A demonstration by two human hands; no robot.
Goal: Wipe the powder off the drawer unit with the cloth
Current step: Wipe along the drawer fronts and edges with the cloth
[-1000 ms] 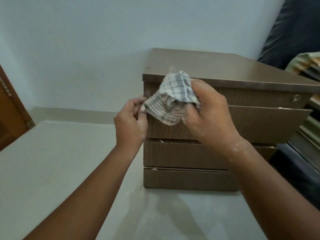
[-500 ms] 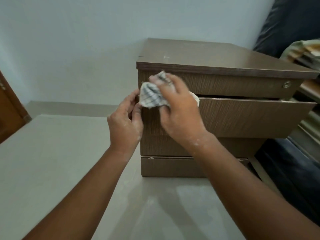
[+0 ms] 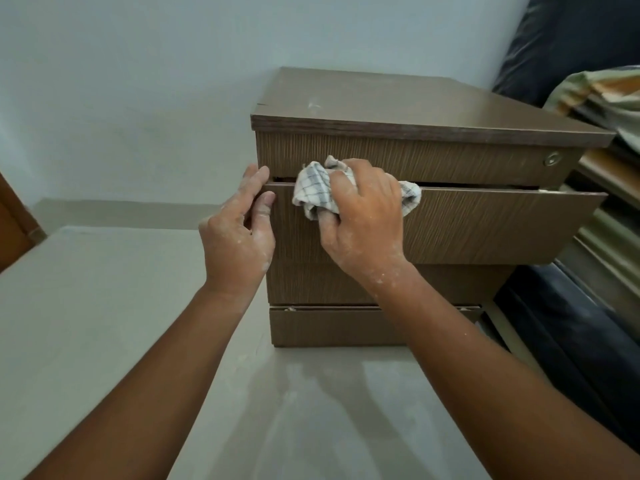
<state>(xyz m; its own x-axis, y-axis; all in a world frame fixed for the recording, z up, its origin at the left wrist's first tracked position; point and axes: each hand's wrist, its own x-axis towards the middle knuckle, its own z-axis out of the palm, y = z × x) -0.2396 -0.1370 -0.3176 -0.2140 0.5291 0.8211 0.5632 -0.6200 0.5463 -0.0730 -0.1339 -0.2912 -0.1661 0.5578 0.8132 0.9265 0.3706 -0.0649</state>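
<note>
A brown wooden drawer unit (image 3: 415, 109) stands on a pale floor against the wall. Its second drawer (image 3: 485, 226) is pulled out a little. My right hand (image 3: 363, 220) presses a bunched white checked cloth (image 3: 311, 188) onto the top edge of that drawer front, near its left end. My left hand (image 3: 239, 233) grips the drawer's left corner, thumb on the front and fingers on the side. Both hands carry white powder. A small white smear (image 3: 313, 105) shows on the unit's top.
A dark blue cushioned seat (image 3: 571, 46) rises at the right, with folded fabric (image 3: 609, 95) and shelf edges beside the unit. A keyhole (image 3: 551, 159) sits on the top drawer. A brown door edge (image 3: 14, 223) is at the far left. Pale floor (image 3: 86, 306) spreads to the left.
My right hand has carried the cloth down from the unit's upper left corner onto the second drawer's top edge and slid it right. The left hand stays at the drawer's left corner.
</note>
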